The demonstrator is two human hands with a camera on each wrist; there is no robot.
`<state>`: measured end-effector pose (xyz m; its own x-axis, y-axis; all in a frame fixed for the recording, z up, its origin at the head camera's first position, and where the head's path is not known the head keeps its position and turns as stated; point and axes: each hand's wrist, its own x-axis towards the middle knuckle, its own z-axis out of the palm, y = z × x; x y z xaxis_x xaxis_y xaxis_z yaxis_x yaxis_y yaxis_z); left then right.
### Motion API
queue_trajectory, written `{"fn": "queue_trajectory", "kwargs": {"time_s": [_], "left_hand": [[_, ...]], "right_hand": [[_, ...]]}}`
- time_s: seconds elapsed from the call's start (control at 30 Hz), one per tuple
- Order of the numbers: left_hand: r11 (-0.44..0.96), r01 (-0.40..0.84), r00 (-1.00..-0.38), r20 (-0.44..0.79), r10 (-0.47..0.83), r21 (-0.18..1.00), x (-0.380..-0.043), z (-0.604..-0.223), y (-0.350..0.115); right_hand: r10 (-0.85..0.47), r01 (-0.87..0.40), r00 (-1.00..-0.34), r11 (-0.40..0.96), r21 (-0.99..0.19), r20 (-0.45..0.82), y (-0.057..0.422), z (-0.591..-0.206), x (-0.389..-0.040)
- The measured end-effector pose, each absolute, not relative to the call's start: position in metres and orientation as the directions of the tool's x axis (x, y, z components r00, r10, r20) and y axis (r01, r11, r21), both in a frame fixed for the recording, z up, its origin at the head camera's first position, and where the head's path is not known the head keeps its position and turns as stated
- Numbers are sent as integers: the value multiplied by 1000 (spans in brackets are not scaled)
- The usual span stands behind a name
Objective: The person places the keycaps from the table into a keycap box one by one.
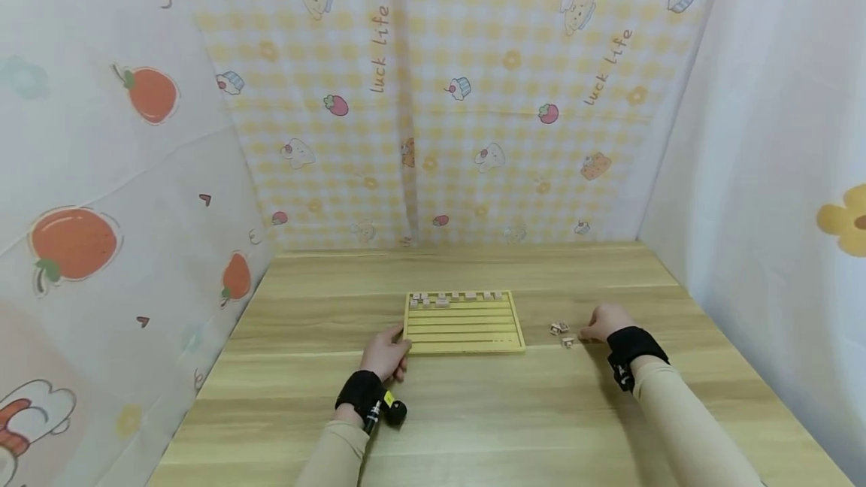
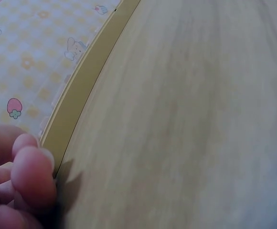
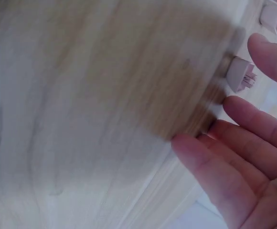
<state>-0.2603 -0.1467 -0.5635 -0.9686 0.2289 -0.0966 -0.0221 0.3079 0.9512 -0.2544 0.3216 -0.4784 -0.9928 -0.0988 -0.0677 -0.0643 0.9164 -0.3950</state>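
A shallow yellow tray [image 1: 467, 329] with long ridges lies on the table; small pale keycaps [image 1: 470, 295] sit along its top rows. At its near left corner, my left hand [image 1: 384, 358] holds the edge with curled fingers; in the left wrist view a fingertip [image 2: 33, 174] is right at the end of the tray's side wall [image 2: 81, 90]. To the right of the tray, my right hand [image 1: 605, 322] is low beside several loose keycaps [image 1: 558, 328]. Close up, one pale pink keycap [image 3: 239, 75], stem showing, lies between the spread thumb [image 3: 272, 57] and forefinger.
The wooden table [image 1: 473, 419] extends toward the front. A patterned yellow-checked cloth [image 1: 433, 194] hangs behind it, with white cloth [image 1: 758, 171] on the sides. Another loose keycap [image 3: 273, 18] lies beyond the thumb in the right wrist view.
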Motion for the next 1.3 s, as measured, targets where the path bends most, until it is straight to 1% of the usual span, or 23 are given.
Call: {"fn": "queue_trajectory", "kwargs": {"time_s": [0.07, 0.1, 0.2, 0.33, 0.37, 0.57, 0.63, 0.73, 0.87, 0.97, 1.1, 1.3], "left_hand": [[337, -37, -974, -110, 200, 941, -255, -547, -128], [363, -44, -985, -102, 143, 931, -251, -541, -121], [385, -56, -985, -113, 129, 921, -247, -534, -119], [357, -69, -975, -139, 174, 932, -246, -531, -124], [359, -94, -973, -161, 163, 929, -247, -530, -124], [334, -81, -973, -147, 176, 939, -246, -528, -119], [335, -98, -970, -165, 177, 937, -243, -528, -117], [345, -120, -968, -187, 168, 931, -240, -528, -115], [350, -102, -974, -166, 156, 931, -242, -527, -114], [340, -92, -975, -154, 160, 936, -245, -527, -113], [327, -115, -972, -174, 158, 938, -243, -528, -117], [351, -108, -978, -163, 131, 930, -240, -528, -128]], "right_hand": [[-77, -48, -995, 921, -388, -59, 321, -477, -252], [-64, -39, -997, 925, -379, -54, 320, -476, -251], [-30, -9, -998, 934, -358, -51, 317, -474, -250], [-8, 17, -997, 940, -342, -70, 314, -474, -251], [-9, 17, -997, 937, -348, -73, 314, -475, -250], [6, 27, -998, 927, -375, -57, 323, -475, -244], [21, 40, -998, 927, -373, -54, 325, -475, -242], [24, 38, -999, 934, -355, -45, 327, -476, -239], [23, 35, -999, 939, -341, -39, 327, -476, -240], [29, 30, -1000, 937, -348, -10, 326, -475, -241], [6, -1, -1000, 926, -377, 18, 323, -479, -243], [-24, -37, -999, 929, -369, 41, 317, -491, -249]]}}
